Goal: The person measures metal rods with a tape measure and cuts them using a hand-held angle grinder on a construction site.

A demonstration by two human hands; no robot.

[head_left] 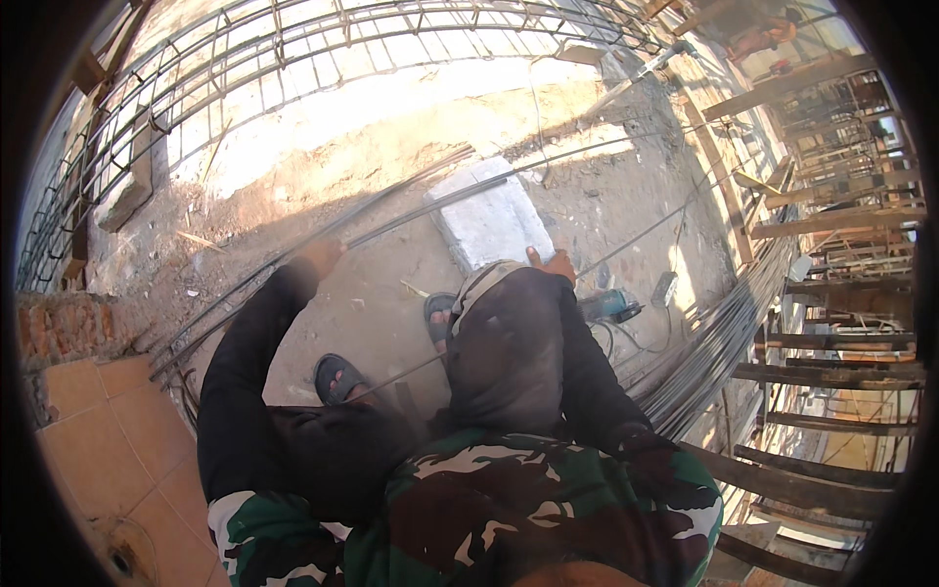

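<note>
Thin steel rods (416,207) run in a loose bundle across the ground, partly over a pale grey block (494,220). On the bundle, left of the block, my left hand (325,256) is closed around rods; its fingers are partly hidden. My right hand (556,264) is beside my knee at the block's near right corner, thumb raised and the other fingers curled. A single thin rod (636,238) comes out next to that hand; whether the fingers grip it is hidden.
A teal power tool (608,306) with a cord lies right of my knee. Many rods (724,328) are stacked beyond it, beside timber planks (831,377). A tied rebar cage (323,39) spans the far side. Orange tiles (117,421) and broken brickwork (64,333) lie left.
</note>
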